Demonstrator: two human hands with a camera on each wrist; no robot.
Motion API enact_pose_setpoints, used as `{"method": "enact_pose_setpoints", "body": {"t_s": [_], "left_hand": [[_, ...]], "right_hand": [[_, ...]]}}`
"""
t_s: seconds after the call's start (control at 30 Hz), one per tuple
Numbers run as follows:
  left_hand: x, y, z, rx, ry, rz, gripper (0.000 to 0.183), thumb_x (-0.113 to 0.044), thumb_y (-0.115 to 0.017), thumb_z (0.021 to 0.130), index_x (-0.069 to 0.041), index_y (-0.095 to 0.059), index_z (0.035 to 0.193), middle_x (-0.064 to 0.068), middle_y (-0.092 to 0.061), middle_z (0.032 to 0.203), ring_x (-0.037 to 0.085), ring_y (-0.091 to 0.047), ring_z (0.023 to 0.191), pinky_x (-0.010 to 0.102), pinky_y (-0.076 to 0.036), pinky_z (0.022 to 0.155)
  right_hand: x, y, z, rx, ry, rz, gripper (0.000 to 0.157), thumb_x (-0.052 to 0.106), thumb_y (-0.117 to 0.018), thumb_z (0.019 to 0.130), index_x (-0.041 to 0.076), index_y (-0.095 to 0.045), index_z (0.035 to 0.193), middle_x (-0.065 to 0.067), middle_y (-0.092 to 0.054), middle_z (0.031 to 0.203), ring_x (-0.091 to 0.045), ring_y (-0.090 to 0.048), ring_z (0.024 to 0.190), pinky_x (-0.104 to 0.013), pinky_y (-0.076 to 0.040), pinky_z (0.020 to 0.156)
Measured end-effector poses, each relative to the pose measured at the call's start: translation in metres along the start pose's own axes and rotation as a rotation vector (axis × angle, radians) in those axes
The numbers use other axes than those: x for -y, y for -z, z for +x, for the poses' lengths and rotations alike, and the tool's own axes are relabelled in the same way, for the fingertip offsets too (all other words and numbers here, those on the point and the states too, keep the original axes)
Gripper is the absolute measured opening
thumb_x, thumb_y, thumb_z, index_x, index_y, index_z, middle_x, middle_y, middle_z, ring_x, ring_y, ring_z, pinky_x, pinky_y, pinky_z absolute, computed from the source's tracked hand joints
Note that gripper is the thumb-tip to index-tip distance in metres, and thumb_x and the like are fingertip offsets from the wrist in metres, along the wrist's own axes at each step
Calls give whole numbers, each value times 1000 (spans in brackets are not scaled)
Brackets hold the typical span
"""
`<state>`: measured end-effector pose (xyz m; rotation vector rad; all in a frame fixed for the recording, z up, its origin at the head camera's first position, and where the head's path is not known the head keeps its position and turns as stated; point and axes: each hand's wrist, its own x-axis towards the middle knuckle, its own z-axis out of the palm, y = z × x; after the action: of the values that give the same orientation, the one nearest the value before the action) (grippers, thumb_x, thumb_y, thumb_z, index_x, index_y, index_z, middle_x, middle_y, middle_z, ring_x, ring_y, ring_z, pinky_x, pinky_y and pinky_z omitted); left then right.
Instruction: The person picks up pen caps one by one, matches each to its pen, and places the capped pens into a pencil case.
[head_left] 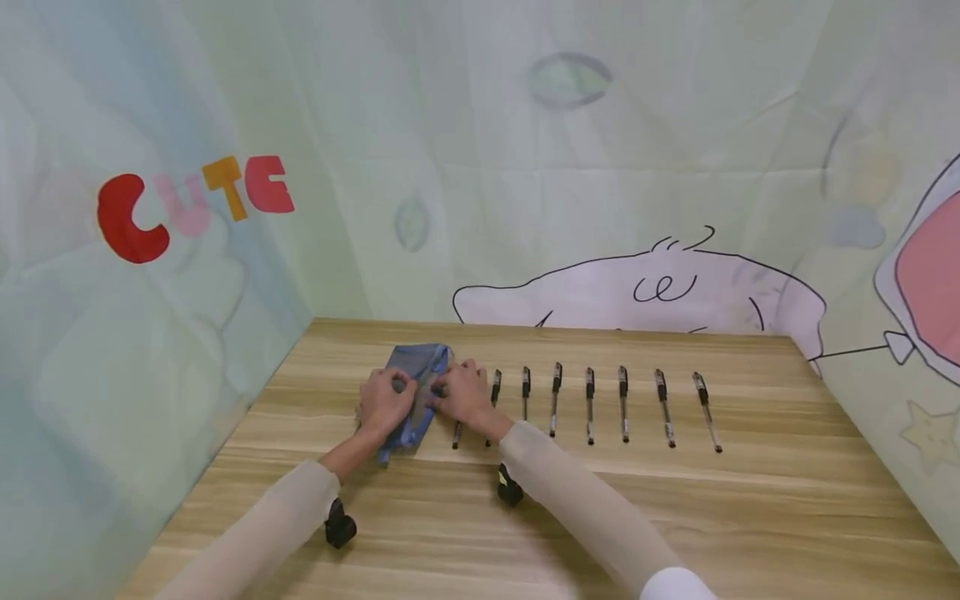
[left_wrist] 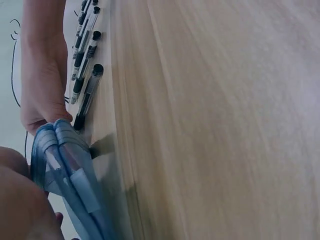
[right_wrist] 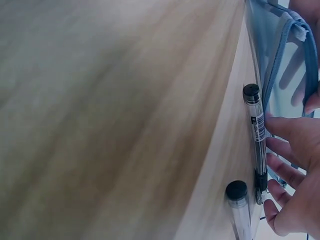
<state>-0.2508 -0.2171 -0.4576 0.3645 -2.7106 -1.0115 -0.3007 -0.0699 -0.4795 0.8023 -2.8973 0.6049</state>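
A blue zippered pouch (head_left: 408, 367) with a see-through mesh face lies at the left part of the table, its zipper side up and parted in the right wrist view. My left hand (head_left: 386, 400) pinches the pouch on its left side. From the right, my right hand (head_left: 463, 393) holds the zipper edge, its other fingers spread beside the pouch in the right wrist view. A clear-barrelled pen with a black cap (right_wrist: 257, 132) lies right by those fingers. In the left wrist view the pouch's zipper edge (left_wrist: 62, 150) stands between both hands.
To the right, several similar pens (head_left: 590, 406) lie in a spaced row, caps toward the back. My right forearm (head_left: 577, 492) reaches over the table below them. Printed cloth walls (head_left: 525, 208) border the wooden table (head_left: 637, 517) at the back and sides.
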Motion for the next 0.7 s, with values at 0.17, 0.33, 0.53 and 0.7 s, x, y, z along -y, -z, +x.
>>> {"method": "enact_pose_setpoints", "body": {"t_s": [0.17,0.33,0.53,0.7], "left_hand": [[-2,8,0,4,-35,-41,19,-21,-60,95,-4,-64,103,25,-59,124,41,-57,110,51,-49,81],[-5,15,3,-30,-86,-72,17,-16,-57,95,-2,-62,102,26,-60,119,42,-56,110,51,-47,86],[-10,24,3,-42,-120,-16,17,-17,-58,95,-3,-61,103,26,-61,121,44,-56,112,55,-48,86],[-7,27,1,1,-141,-17,21,-17,-60,94,0,-63,106,30,-60,124,48,-57,116,59,-50,90]], "right_hand": [[0,0,0,-3,-2,-7,29,46,-75,92,24,-81,110,1,-70,124,-25,-55,113,-40,-45,88],[-1,-2,0,2,0,4,30,46,-74,92,25,-80,112,2,-70,125,-25,-55,116,-42,-46,92],[-2,-2,1,3,2,15,31,47,-75,91,25,-80,112,1,-70,125,-26,-57,115,-42,-46,92],[-2,0,1,9,1,25,31,46,-75,91,24,-80,111,0,-70,125,-26,-56,116,-41,-47,91]]}}
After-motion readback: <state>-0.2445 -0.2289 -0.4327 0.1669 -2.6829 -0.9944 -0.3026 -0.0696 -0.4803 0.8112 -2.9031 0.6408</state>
